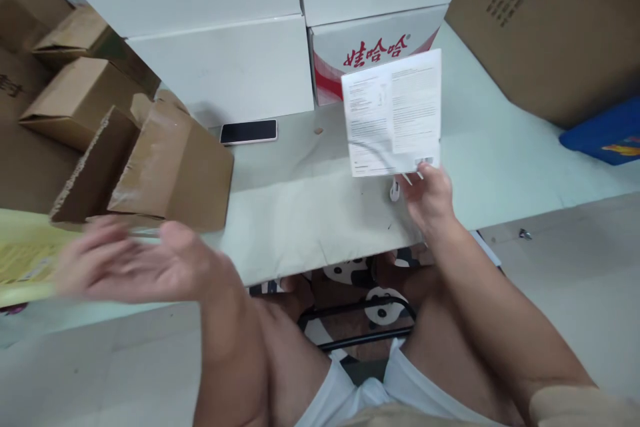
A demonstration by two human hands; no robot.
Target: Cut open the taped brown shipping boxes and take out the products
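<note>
My right hand (429, 197) grips a flat white box (373, 127) by its lower edge. Its side towards me carries columns of small print and a barcode near the bottom right corner. It is held up tilted above the table. A small white object (395, 190) shows just left of the fingers; I cannot make out what it is. At the left, my left hand (135, 260) is in the air palm up, somewhat blurred, with fingers stretched out and nothing in them. It is in front of an open cardboard box (193, 173).
On the pale green table (290, 213) lies a phone (249, 131) by the white cartons (225, 67) at the back. Brown boxes (75, 100) crowd the left, with a yellow package (25, 253) below. A large carton (555, 33) and a blue package (607, 133) stand right.
</note>
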